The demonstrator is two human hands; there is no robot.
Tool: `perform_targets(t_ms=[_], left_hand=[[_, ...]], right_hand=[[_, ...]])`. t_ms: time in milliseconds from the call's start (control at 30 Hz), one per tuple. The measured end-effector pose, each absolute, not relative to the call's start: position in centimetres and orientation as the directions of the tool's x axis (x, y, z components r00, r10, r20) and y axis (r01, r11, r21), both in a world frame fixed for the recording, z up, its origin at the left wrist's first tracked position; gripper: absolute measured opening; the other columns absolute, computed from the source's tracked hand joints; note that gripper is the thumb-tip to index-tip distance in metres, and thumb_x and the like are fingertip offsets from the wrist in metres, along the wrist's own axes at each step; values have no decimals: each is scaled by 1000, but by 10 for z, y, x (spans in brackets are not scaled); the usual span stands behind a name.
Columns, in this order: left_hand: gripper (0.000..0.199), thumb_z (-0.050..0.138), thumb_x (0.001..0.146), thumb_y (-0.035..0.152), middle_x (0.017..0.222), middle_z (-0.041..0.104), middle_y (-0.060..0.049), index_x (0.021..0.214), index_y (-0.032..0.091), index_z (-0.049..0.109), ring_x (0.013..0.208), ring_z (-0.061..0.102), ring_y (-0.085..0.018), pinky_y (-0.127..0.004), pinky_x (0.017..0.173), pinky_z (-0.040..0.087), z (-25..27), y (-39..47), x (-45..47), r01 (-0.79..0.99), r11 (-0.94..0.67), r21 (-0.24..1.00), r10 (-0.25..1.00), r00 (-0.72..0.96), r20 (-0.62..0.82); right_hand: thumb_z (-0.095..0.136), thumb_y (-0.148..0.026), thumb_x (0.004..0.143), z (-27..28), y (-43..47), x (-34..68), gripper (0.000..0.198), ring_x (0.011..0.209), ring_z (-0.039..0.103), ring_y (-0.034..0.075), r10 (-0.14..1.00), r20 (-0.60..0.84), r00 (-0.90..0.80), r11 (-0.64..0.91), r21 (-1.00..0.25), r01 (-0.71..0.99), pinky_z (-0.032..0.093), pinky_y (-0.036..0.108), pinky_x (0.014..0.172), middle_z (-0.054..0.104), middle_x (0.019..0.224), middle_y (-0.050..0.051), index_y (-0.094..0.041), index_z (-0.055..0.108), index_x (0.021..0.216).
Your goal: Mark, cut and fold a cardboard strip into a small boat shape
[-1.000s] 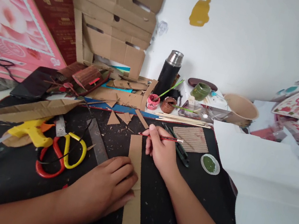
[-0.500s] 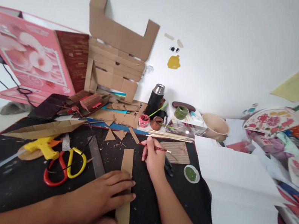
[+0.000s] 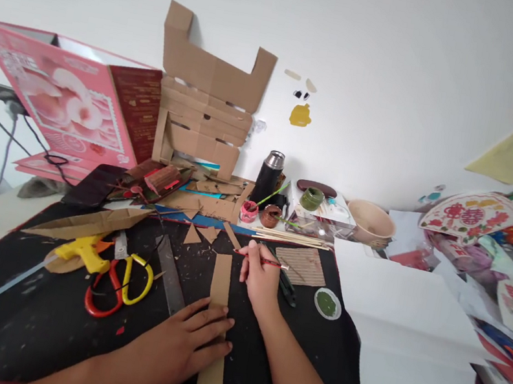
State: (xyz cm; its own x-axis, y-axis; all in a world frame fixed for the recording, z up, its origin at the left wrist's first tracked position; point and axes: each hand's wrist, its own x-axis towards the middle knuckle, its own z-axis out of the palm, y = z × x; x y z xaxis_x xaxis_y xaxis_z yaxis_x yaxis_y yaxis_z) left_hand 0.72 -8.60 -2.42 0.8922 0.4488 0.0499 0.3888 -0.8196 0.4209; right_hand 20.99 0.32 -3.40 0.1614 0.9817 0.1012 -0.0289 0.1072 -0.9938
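My left hand (image 3: 191,345) lies flat with its fingers stretched across a brown cardboard strip (image 3: 222,278) on the black mat (image 3: 66,330). Just beyond the strip, my right hand (image 3: 261,281) is closed on a thin red paintbrush (image 3: 278,264), which points sideways above the mat. A dark metal ruler (image 3: 169,276) lies left of the strip. Close to my right hand are a dark green tool (image 3: 287,288), partly hidden, a corrugated cardboard piece (image 3: 303,265) and a small white lid holding green paint (image 3: 327,303).
Scissors (image 3: 137,280) and a yellow glue gun (image 3: 86,250) lie on the left. Cardboard scraps (image 3: 193,234), paint jars (image 3: 271,216) and a black flask (image 3: 269,178) stand or lie along the back. White paper (image 3: 417,350) covers the right side.
The whole view has shifted slightly. My left hand sits a little nearer on the strip. My right hand still holds the paintbrush, its pose slightly changed.
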Motion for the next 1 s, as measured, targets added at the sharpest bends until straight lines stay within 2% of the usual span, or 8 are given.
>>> perform_targets(t_ms=[133,233,300,367,433,500,700,1000], left_hand=[[83,87,89,51,171,51,-17,162,24,57,160,46,-41,-65,134,33,-22,-82,11,391,-811,435,440,898,12],[83,83,93,54,172,51,-18,165,27,52,160,47,-39,-61,133,37,-14,-80,6,343,-830,439,417,905,81],[72,79,97,43,166,58,-16,162,28,53,155,54,-36,-56,128,45,-7,-78,-5,340,-841,422,437,886,156],[50,66,100,20,153,70,-13,149,25,63,144,63,-32,-50,120,53,-4,-74,-19,436,-810,391,544,808,226],[50,50,97,3,137,77,-9,135,26,71,135,66,-29,-45,115,54,-3,-68,-35,509,-792,337,598,759,259],[52,47,94,-1,130,77,-8,131,26,72,127,67,-28,-44,111,54,-5,-62,-49,536,-785,311,612,751,248],[48,64,80,-4,120,70,-6,118,25,70,111,65,-30,-43,97,52,-1,-45,-55,581,-723,375,636,771,32],[45,73,69,-11,102,66,1,91,25,57,96,60,-24,-34,79,42,16,-25,-42,485,-767,420,534,845,-1]], right_hand=[[62,-78,97,-32,2,210,62,37,47,11,980,100,173,106,-994,-23,35,23,41,52,48,-6,-19,70,79],[61,-79,97,-30,2,211,63,37,47,11,977,97,188,99,-995,1,35,24,41,52,47,-6,-20,70,78],[61,-79,97,-29,2,211,63,37,47,12,978,99,186,99,-995,12,36,24,42,52,47,-5,-20,70,77],[61,-79,97,-28,1,211,62,38,48,12,980,96,175,96,-995,11,37,25,43,53,48,-5,-21,71,78],[62,-79,97,-28,0,211,62,38,49,12,982,89,168,89,-996,7,38,25,43,53,49,-5,-21,71,78],[62,-79,97,-28,0,211,62,38,49,12,981,88,174,88,-996,8,38,25,43,53,49,-5,-21,70,78],[62,-76,99,-28,1,213,60,38,49,12,974,111,198,107,-994,28,37,25,43,52,48,-6,-21,70,78],[62,-76,98,-30,3,213,60,38,49,12,973,95,209,91,-995,30,37,24,43,52,49,-5,-20,70,78]])
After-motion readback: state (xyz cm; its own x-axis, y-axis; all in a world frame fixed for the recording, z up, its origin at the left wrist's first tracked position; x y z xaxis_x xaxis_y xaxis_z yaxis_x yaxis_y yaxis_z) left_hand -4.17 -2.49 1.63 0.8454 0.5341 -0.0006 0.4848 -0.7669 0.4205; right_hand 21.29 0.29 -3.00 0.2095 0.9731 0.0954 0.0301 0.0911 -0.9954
